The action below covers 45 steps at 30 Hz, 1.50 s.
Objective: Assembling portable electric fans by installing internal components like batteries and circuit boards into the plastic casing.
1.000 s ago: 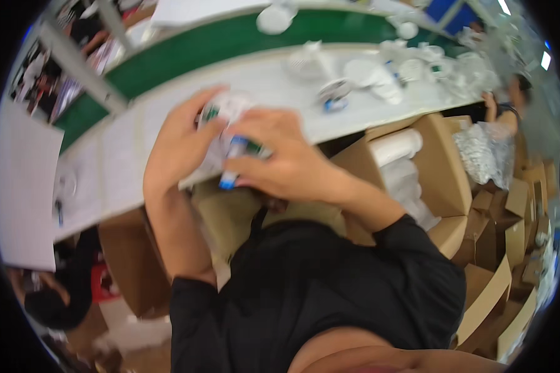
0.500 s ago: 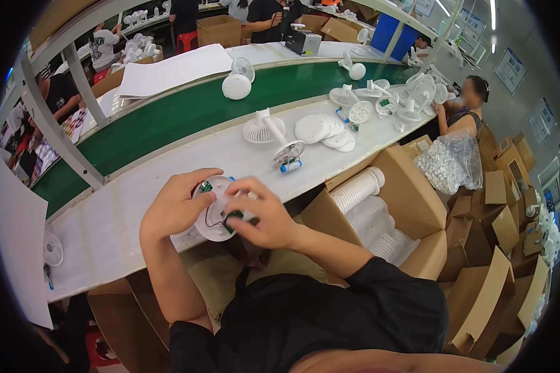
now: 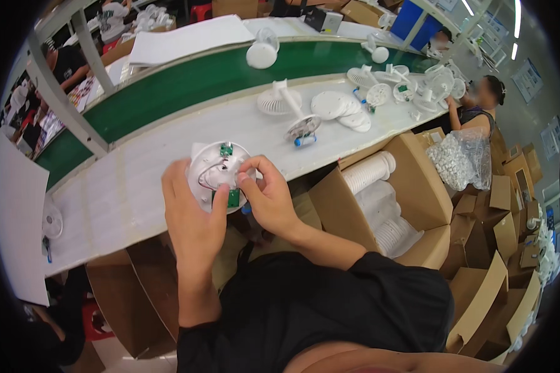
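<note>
Over the near edge of the bench, my left hand [image 3: 194,219] grips the left side of a round white fan base [image 3: 213,164], its open inside facing up. A small green circuit board [image 3: 226,150] sits at the far rim and a larger green board [image 3: 233,198] at the near side, with thin wires between. My right hand [image 3: 270,196] is closed at the base's right side, thumb and forefinger pinched near its centre; what they pinch is too small to tell. A bit of blue battery [image 3: 247,209] shows below the right rim.
On the white bench [image 3: 140,196], a fan with an opened base [image 3: 303,127] lies beside a pile of white discs [image 3: 330,105]. Behind runs a green conveyor belt [image 3: 186,92]. A cardboard box [image 3: 420,180] with stacked white discs stands at right. A co-worker [image 3: 482,112] sits further along.
The fan base has turned so its inside faces me more fully. My right hand has gone from a blurred reach over the base to a pinch at its right side. The view has shifted.
</note>
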{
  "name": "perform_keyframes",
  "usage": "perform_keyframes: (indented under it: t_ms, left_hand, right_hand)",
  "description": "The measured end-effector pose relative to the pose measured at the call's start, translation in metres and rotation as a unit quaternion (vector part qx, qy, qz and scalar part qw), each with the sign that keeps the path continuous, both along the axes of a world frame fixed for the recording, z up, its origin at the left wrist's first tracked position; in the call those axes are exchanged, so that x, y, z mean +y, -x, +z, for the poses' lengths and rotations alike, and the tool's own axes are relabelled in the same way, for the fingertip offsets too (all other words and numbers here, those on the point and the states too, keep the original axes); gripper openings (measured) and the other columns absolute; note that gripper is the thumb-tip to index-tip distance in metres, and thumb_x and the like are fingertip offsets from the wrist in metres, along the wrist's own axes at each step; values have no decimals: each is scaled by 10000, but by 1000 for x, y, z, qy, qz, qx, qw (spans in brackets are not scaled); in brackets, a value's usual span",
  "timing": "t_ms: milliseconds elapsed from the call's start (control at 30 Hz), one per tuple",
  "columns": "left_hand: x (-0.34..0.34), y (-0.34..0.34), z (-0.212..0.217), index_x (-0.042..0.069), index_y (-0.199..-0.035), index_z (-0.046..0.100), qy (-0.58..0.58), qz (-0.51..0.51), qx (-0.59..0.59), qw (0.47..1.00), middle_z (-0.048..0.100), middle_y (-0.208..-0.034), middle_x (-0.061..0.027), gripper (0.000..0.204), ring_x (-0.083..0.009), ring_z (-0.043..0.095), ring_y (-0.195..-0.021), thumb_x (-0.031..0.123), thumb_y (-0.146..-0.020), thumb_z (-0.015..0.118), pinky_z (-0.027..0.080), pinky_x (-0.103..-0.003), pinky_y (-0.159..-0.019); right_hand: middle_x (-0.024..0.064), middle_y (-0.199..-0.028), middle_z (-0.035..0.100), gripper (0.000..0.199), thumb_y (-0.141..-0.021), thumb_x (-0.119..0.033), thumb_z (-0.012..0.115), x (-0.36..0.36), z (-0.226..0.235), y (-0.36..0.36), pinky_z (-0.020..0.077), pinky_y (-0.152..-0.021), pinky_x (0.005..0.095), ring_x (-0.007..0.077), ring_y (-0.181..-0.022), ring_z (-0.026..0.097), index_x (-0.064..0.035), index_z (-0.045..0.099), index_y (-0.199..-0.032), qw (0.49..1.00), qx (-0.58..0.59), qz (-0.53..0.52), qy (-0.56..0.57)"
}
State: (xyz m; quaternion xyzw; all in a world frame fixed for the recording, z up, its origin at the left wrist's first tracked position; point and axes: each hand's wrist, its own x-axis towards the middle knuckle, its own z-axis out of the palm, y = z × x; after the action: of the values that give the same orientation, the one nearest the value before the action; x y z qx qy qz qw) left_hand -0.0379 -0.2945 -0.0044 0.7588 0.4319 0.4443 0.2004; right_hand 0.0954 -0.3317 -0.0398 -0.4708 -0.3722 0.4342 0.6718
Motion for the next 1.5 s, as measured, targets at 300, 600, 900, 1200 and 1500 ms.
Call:
perform_keyframes:
  t_ms: [300,600,900,1200,1500]
  left_hand:
    - [15,6,-9,7,-1147,480,-29,43,-81,995,531,-1118,-165,426,-333,531,-961,44,-763,662,455,-388,-870]
    - [8,-28,-12,12,-1162,450,54,9,-239,970,527,-1116,-162,407,-274,523,-1009,58,-795,619,428,-357,-913]
    - [20,-43,-17,-7,-1170,441,31,-97,-336,936,547,-1085,-150,352,-221,526,-891,-44,-830,521,454,-331,-793]
    - [19,-8,9,4,-1016,607,125,-141,-283,940,604,-860,-60,191,-123,500,-704,-43,-833,578,425,-232,-642]
    - [30,6,14,9,-949,679,105,-68,-192,973,600,-746,-34,131,-79,470,-573,-30,-837,624,383,-191,-524]
  right_hand:
    - [110,-1258,502,297,-832,-14,630,32,20,5,467,-733,254,184,-879,571,-33,568,-1122,848,-479,-116,-196]
    - [102,-1179,573,158,-792,-10,691,50,58,-38,474,-754,268,202,-913,574,-28,719,-947,801,-549,59,-229]
    - [67,-1089,603,111,-779,4,704,49,85,-50,449,-695,242,157,-801,552,-39,758,-865,884,-441,102,-121]
    - [52,-1004,613,149,-769,16,688,51,77,-46,433,-674,236,151,-774,545,-46,755,-887,879,-438,73,-172]
    - [76,-878,599,252,-787,-55,687,2,55,-77,477,-757,307,211,-848,579,-31,613,-1027,910,-402,-22,-101]
